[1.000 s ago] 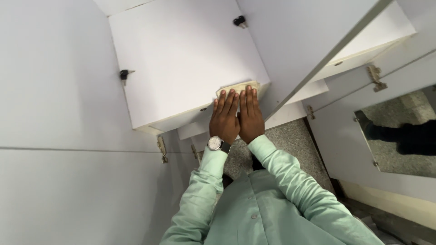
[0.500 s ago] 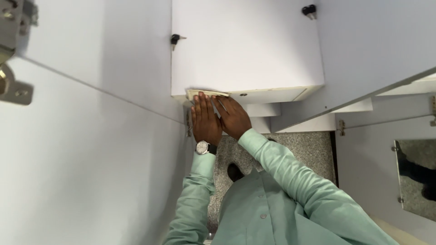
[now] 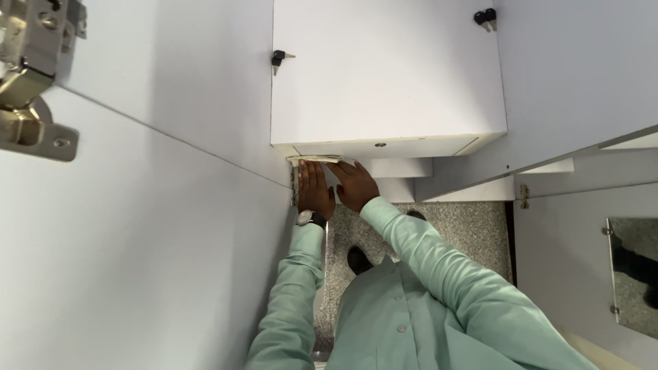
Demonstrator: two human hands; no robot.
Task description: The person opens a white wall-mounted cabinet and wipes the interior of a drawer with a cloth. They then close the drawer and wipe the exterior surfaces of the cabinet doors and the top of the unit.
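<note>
- Head view looks straight down a bank of white cabinets to a speckled grey floor.
- Both hands are low down at the bottom edge of a white cabinet door, side by side.
- Left hand: flat, fingers straight and pressed together, tips at a thin pale flat piece that sits just under the door's lower left corner. Watch on that wrist.
- Right hand: flat too, fingers close together, angled toward the same piece; tips touch it or end just short of it, cannot tell which.
- Neither hand pinches or wraps anything; palms face the cabinet.
- Pale piece: lies horizontal along the door's bottom edge, left end near the seam with the next panel. Cannot tell what it is made of.
- Small hinge sits on the panel edge just beside the left hand.
- Door has 1 key in a lock at its left edge, 1 more key near its upper right corner.
- Large metal hinge close to the camera, top left.
- Light green sleeves and shirt; a dark shoe shows on the floor below the hands.
- Open door with a glass pane at the right edge.
</note>
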